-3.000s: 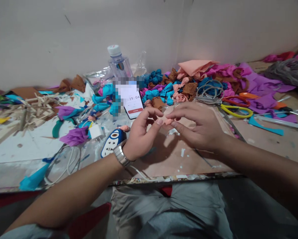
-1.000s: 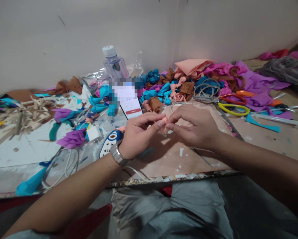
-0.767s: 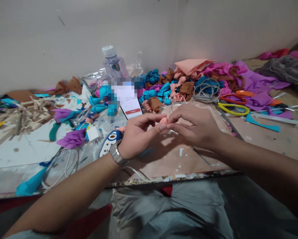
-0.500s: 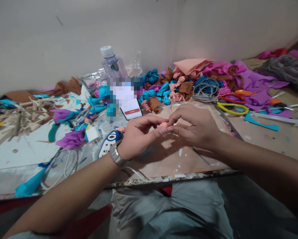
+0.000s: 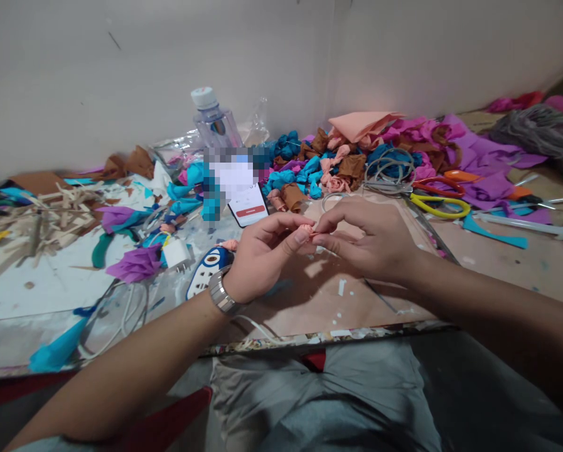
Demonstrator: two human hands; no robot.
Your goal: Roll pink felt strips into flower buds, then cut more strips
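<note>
A small piece of crumpled peach paper [image 5: 307,230] is held between both hands over the front middle of the table. My left hand [image 5: 269,251], with a metal watch [image 5: 221,291] at the wrist, pinches it between thumb and fingers. From the right, my right hand [image 5: 363,235] pinches the same piece at its right end with thumb and forefinger. Behind the left fingers a lit phone [image 5: 246,204] leans upright. A blue and white power strip [image 5: 208,270] lies beside the left wrist.
Crumpled coloured paper [image 5: 309,172] is heaped along the wall, near a bottle [image 5: 215,122]. Yellow-handled scissors [image 5: 441,206] and a glue stick [image 5: 526,225] lie right. Wooden sticks [image 5: 64,216], a purple paper flower [image 5: 135,263] and a white charger [image 5: 175,252] are left.
The left fingers have shifted slightly on the peach paper, with the thumb moved up and left, so more of the paper shows. The right hand has barely moved.
</note>
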